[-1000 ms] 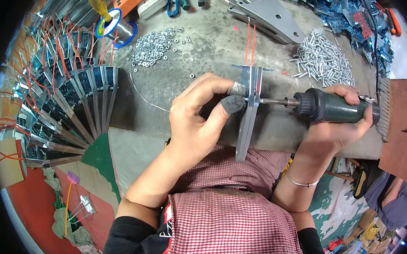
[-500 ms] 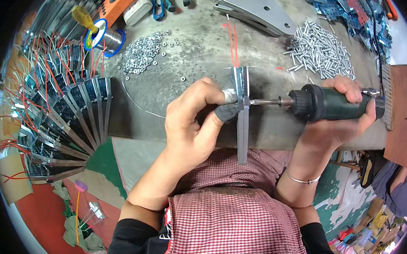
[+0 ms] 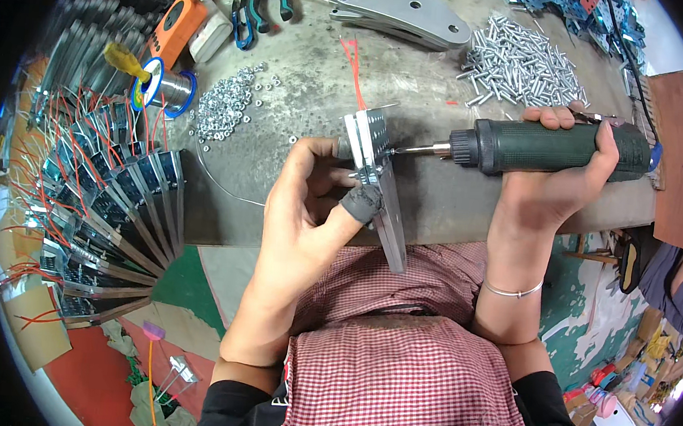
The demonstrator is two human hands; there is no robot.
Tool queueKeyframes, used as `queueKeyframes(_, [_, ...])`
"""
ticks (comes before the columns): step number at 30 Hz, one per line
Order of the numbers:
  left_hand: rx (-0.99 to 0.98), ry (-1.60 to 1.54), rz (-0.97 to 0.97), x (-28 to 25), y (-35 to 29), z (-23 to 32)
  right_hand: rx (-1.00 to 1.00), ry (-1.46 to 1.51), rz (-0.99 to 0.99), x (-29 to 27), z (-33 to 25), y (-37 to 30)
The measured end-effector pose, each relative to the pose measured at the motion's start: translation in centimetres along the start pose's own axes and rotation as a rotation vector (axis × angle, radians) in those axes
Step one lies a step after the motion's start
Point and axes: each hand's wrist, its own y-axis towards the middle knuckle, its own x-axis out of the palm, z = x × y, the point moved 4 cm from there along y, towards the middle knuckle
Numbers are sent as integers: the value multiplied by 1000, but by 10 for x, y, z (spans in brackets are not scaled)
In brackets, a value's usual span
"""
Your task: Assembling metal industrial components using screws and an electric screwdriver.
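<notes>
A stained grey workbench (image 3: 310,92) spans the middle of the view, and at its left side a broad fan of metal strips (image 3: 123,217) spreads out, trailing red wires. The dark green electric screwdriver (image 3: 552,148) lies level above the front of the bench, with the right hand (image 3: 545,195) closed around its body, palm beneath. The screwdriver's bit points left at the strip assembly (image 3: 393,217) — whether its tip touches I cannot tell. That assembly stands tilted near the front edge, pinched between the thumb and fingers of the left hand (image 3: 297,218), which is partly closed and wears a dark cover on the thumb. Grey triangular plates (image 3: 411,12) lie stacked at the far side, with a heap of silvery screws (image 3: 518,63) just right of them. Smaller again are a heap of nuts (image 3: 222,106), a blue-rimmed spool of wire (image 3: 174,90) beside it — and one loose nut (image 3: 293,139) near the left hand.
</notes>
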Motion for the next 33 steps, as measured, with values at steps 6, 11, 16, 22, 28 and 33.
queueKeyframes(6, [25, -57, -1, 3, 3, -1, -24, -19, -4, -1, 1, 2])
queueKeyframes(11, [228, 52, 31, -5, -9, 11, 3, 6, -78, 8, -9, 3])
queueKeyframes(16, [1094, 679, -53, 0, -19, 16, 148, 192, -242, 1, -22, 13])
queueKeyframes(22, [1026, 785, 3, -7, -22, 13, 157, 304, -121, -21, -9, 17])
queueKeyframes(28, [664, 1372, 221, -37, 10, 27, 118, 250, -112, -20, -8, 14])
queueKeyframes(33, [666, 1607, 103, -28, 20, 35, 123, 253, -67, -22, -8, 13])
